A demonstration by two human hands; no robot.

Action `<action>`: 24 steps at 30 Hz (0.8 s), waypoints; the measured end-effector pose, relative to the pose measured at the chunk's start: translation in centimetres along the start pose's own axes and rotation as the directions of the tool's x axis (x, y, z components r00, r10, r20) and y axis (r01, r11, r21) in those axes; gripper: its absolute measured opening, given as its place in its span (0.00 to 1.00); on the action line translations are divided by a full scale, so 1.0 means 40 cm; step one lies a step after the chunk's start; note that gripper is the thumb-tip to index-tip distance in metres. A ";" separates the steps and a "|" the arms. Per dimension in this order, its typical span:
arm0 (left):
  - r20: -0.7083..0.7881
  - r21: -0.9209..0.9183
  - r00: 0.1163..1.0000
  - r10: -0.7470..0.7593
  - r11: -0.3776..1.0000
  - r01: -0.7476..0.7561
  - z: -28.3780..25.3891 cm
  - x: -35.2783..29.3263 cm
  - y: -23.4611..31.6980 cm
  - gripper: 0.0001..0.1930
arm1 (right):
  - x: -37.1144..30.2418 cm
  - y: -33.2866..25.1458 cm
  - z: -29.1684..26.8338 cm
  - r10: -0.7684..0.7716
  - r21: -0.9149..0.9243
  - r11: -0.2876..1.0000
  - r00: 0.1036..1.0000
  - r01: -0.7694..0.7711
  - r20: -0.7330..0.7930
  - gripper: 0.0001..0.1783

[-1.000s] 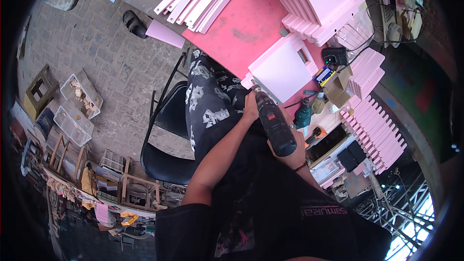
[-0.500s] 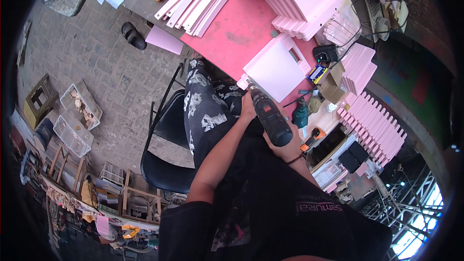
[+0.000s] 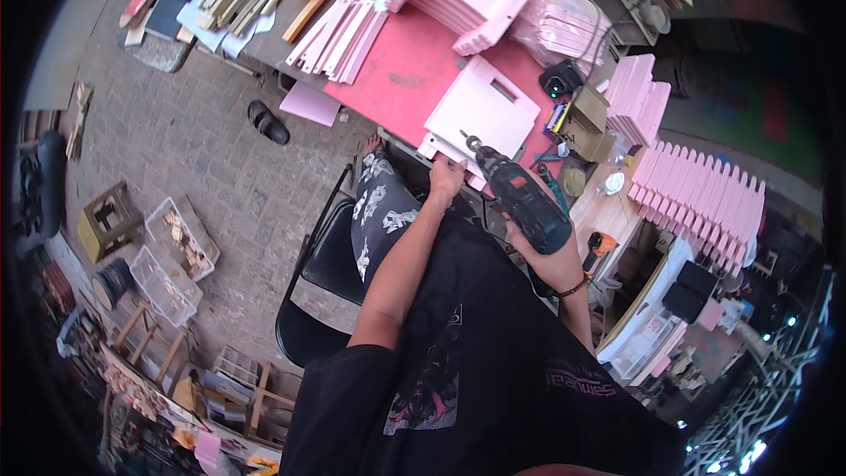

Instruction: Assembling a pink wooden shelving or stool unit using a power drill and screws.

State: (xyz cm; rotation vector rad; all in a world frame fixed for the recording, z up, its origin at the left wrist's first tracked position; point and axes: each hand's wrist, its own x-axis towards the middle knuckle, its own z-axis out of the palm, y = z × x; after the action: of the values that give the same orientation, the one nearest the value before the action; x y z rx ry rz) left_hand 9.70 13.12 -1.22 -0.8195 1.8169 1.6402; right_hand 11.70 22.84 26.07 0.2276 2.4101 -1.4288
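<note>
My right hand is wrapped round a black cordless drill. The drill's bit points up and left, over the near part of a pink panel with a rectangular slot. At the panel's near edge, my left hand is closed on a narrow pink strip with a dark hole near its end. Its fingertips are partly hidden under the strip. The panel lies flat on a red board on the table. The bit looks apart from the strip, though its exact height I cannot tell.
Pink strips lie beyond on the red board, beside stacked pink parts. To the right are a black charger, an open cardboard box and a row of pink pieces. A black folding chair stands to my left.
The drill has pulled back to the right, and its bit has come away from the panel's near corner. My left hand now grips the strip at the near edge. The whole view has shifted.
</note>
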 end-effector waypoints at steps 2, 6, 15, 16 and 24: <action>0.069 0.041 0.997 -0.046 0.998 0.043 -0.018 0.046 -0.041 0.17 | -0.057 0.044 -0.046 0.026 0.008 1.000 0.995 -0.026 -0.095 0.39; -0.030 0.580 0.895 0.444 0.737 -0.346 -0.104 -0.064 0.067 0.19 | -0.198 0.224 -0.125 -0.094 -0.272 0.961 0.874 -0.044 -0.476 0.43; 0.803 0.524 0.299 0.516 -0.371 -0.767 -0.151 0.027 0.176 0.11 | -0.394 0.624 -0.206 0.278 -0.185 0.848 0.714 -0.497 -0.643 0.41; 0.830 0.520 0.328 0.450 -0.415 -0.747 -0.146 0.038 0.184 0.13 | -0.397 0.636 -0.206 0.233 -0.229 0.847 0.722 -0.480 -0.651 0.44; 0.886 0.462 0.312 0.342 -0.608 -0.646 -0.123 0.018 0.197 0.14 | -0.317 0.767 -0.225 0.244 -0.345 0.742 0.711 -0.574 -0.659 0.49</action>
State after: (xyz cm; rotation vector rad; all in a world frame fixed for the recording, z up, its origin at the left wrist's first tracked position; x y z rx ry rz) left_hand 3.29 8.70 3.92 1.5704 2.6017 -0.0307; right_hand 30.98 45.94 9.39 1.1486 2.8250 -0.4591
